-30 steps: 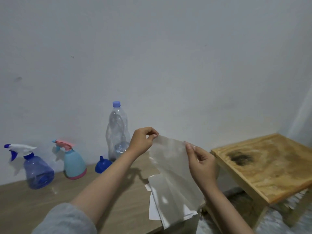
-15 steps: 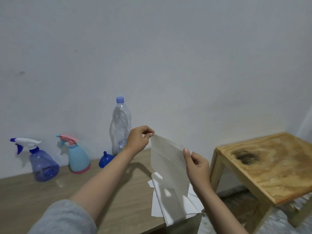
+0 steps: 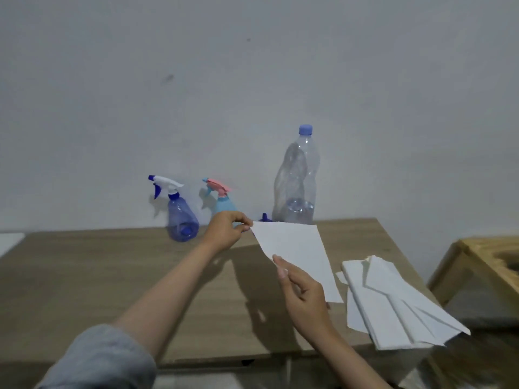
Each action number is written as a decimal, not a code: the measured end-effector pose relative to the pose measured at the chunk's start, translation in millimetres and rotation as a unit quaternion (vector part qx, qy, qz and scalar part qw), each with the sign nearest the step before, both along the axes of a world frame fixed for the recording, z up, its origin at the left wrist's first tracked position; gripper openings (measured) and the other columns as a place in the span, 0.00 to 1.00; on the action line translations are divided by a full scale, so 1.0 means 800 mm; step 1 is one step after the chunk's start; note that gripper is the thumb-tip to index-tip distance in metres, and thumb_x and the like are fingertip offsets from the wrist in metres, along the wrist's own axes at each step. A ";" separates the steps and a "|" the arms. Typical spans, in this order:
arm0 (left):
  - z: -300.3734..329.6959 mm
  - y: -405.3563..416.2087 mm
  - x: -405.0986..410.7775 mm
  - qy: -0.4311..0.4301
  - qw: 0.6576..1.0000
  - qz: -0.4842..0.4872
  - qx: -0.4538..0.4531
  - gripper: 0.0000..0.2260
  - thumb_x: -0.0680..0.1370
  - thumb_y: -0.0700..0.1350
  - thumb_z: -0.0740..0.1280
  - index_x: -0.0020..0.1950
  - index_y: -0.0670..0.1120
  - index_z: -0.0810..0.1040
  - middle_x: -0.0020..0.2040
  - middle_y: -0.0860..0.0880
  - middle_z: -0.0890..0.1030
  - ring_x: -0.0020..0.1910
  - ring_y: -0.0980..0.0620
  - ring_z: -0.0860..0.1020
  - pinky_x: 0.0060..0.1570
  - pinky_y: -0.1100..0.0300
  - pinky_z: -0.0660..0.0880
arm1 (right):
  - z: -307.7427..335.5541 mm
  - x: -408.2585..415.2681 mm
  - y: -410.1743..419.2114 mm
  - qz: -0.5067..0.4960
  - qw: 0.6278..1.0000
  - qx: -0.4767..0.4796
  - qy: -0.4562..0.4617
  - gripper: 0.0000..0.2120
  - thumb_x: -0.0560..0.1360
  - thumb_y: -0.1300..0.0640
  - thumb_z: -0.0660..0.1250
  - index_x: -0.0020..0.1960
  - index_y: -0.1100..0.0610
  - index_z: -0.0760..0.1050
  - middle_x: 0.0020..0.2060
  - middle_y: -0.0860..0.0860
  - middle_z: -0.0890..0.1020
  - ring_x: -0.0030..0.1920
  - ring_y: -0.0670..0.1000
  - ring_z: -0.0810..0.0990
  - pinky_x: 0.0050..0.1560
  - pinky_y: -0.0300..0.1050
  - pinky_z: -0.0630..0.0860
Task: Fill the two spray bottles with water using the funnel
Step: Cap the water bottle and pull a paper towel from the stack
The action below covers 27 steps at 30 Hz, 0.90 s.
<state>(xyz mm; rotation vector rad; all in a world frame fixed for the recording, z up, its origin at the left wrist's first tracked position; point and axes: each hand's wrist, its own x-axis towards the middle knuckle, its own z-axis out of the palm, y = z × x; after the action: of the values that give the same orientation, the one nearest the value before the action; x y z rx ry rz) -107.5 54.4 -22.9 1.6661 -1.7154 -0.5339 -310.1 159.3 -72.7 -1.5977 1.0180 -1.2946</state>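
Both hands hold one white paper tissue (image 3: 297, 249) above the wooden table (image 3: 84, 276). My left hand (image 3: 227, 230) pinches its far left corner; my right hand (image 3: 303, 294) grips its near edge. Against the wall stand a blue spray bottle (image 3: 181, 214) with a white trigger and a light-blue spray bottle (image 3: 222, 202) with a pink trigger, partly hidden by my left hand. A blue funnel (image 3: 265, 217) peeks out behind the tissue. Beside it stands a clear water bottle (image 3: 297, 186) with a blue cap and a little water at the bottom.
A stack of white tissues (image 3: 393, 307) lies at the table's right edge, overhanging the corner. A lower light-wood table (image 3: 483, 248) stands to the right. The grey wall runs right behind the bottles.
The view has swung left and down, so the bottles sit nearer the centre. The tissue has come free of the stack and moved left, now held flatter over the table.
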 end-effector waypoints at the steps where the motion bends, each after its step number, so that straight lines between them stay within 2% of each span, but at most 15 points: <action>1: -0.004 0.005 0.018 -0.005 1.000 0.006 0.005 0.05 0.74 0.36 0.69 0.46 0.43 0.84 0.47 0.51 0.84 0.49 0.55 0.80 0.55 0.61 0.75 | -0.006 0.018 0.002 0.005 1.000 -0.004 0.008 0.12 0.78 0.54 0.63 0.59 0.44 0.77 0.59 0.39 0.79 0.64 0.37 0.74 0.66 0.33 0.68; 3: -0.007 0.022 0.073 -0.030 0.999 0.021 0.017 0.06 0.74 0.36 0.69 0.48 0.43 0.84 0.48 0.51 0.84 0.47 0.57 0.79 0.54 0.66 0.72 | -0.015 0.079 0.008 0.017 1.000 -0.004 0.015 0.12 0.78 0.54 0.64 0.58 0.40 0.77 0.59 0.37 0.79 0.64 0.37 0.74 0.67 0.36 0.68; 4: -0.010 0.030 0.103 -0.048 0.998 0.027 0.026 0.06 0.75 0.36 0.69 0.48 0.42 0.84 0.48 0.51 0.83 0.46 0.57 0.78 0.51 0.68 0.71 | -0.020 0.110 0.013 0.028 0.999 0.004 0.022 0.12 0.78 0.52 0.64 0.56 0.36 0.77 0.59 0.35 0.79 0.64 0.38 0.74 0.67 0.36 0.68; 6: -0.019 0.046 0.166 -0.081 0.995 0.034 0.048 0.07 0.75 0.36 0.68 0.48 0.43 0.84 0.47 0.51 0.84 0.45 0.55 0.79 0.49 0.66 0.71 | -0.029 0.170 0.025 0.044 0.998 0.017 0.047 0.10 0.75 0.41 0.62 0.55 0.30 0.75 0.58 0.36 0.79 0.64 0.38 0.74 0.67 0.37 0.68; 8: -0.030 0.062 0.225 -0.107 0.991 0.035 0.068 0.07 0.74 0.37 0.67 0.46 0.45 0.85 0.48 0.50 0.85 0.48 0.51 0.81 0.52 0.58 0.75 | -0.041 0.227 0.036 0.057 0.996 0.018 0.073 0.18 0.72 0.30 0.57 0.58 0.32 0.74 0.60 0.41 0.80 0.64 0.39 0.74 0.67 0.40 0.69; 10: -0.042 0.079 0.281 -0.136 0.986 0.048 0.080 0.08 0.73 0.38 0.67 0.45 0.48 0.84 0.48 0.51 0.85 0.50 0.50 0.81 0.53 0.55 0.75 | -0.050 0.281 0.048 0.075 0.992 0.023 0.104 0.28 0.71 0.26 0.52 0.61 0.38 0.76 0.61 0.44 0.79 0.66 0.41 0.73 0.68 0.43 0.69; 12: -0.055 0.095 0.332 -0.150 0.983 0.062 0.086 0.08 0.73 0.39 0.67 0.45 0.49 0.84 0.50 0.51 0.85 0.52 0.50 0.80 0.54 0.55 0.75 | -0.060 0.332 0.061 0.099 0.986 0.041 0.131 0.30 0.71 0.27 0.51 0.62 0.41 0.76 0.62 0.46 0.79 0.67 0.43 0.72 0.68 0.45 0.69; 14: -0.070 0.110 0.378 -0.154 0.980 0.079 0.098 0.08 0.74 0.40 0.67 0.46 0.50 0.83 0.52 0.53 0.84 0.54 0.51 0.80 0.56 0.54 0.74 | -0.070 0.379 0.072 0.126 0.976 0.062 0.164 0.32 0.71 0.26 0.48 0.64 0.41 0.75 0.64 0.48 0.78 0.69 0.46 0.70 0.68 0.47 0.69; 18: -0.096 0.133 0.450 -0.167 0.976 0.080 0.115 0.09 0.75 0.37 0.65 0.48 0.47 0.84 0.53 0.51 0.84 0.56 0.49 0.79 0.56 0.56 0.74 | -0.077 0.450 0.091 0.171 0.950 0.096 0.242 0.42 0.64 0.22 0.39 0.69 0.38 0.67 0.71 0.48 0.70 0.73 0.49 0.63 0.72 0.52 0.63; 21: -0.107 0.151 0.476 -0.175 0.976 0.085 0.101 0.11 0.76 0.38 0.63 0.54 0.44 0.82 0.56 0.46 0.82 0.57 0.45 0.78 0.57 0.53 0.74 | -0.074 0.475 0.098 0.208 0.935 0.122 0.261 0.48 0.61 0.20 0.42 0.73 0.42 0.62 0.74 0.46 0.65 0.74 0.46 0.59 0.74 0.47 0.58; 24: -0.122 0.172 0.483 -0.201 0.973 0.092 0.062 0.17 0.75 0.42 0.60 0.63 0.45 0.76 0.64 0.45 0.77 0.63 0.44 0.74 0.62 0.48 0.71 | -0.082 0.478 0.081 0.147 0.953 0.065 0.256 0.43 0.68 0.23 0.46 0.71 0.49 0.68 0.70 0.48 0.71 0.71 0.46 0.65 0.70 0.37 0.60; 25: -0.129 0.179 0.481 -0.207 0.972 0.090 0.064 0.19 0.76 0.43 0.59 0.67 0.46 0.73 0.67 0.46 0.74 0.66 0.44 0.71 0.65 0.48 0.69 | -0.086 0.476 0.071 0.121 0.954 0.035 0.272 0.40 0.71 0.26 0.48 0.71 0.52 0.68 0.70 0.50 0.72 0.71 0.49 0.66 0.70 0.39 0.60; 27: -0.141 0.193 0.469 -0.198 0.974 0.068 0.082 0.22 0.78 0.47 0.57 0.72 0.48 0.67 0.73 0.48 0.67 0.72 0.47 0.65 0.70 0.47 0.63 | -0.094 0.472 0.048 0.097 0.932 -0.009 0.348 0.37 0.73 0.33 0.45 0.73 0.53 0.65 0.72 0.53 0.67 0.73 0.52 0.63 0.73 0.51 0.58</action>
<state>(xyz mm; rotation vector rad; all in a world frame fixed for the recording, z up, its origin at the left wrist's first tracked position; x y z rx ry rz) 267.4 209.1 -135.9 2.1019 -1.8524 -0.2972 67.2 197.6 -147.8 -2.1750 1.2125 -0.5940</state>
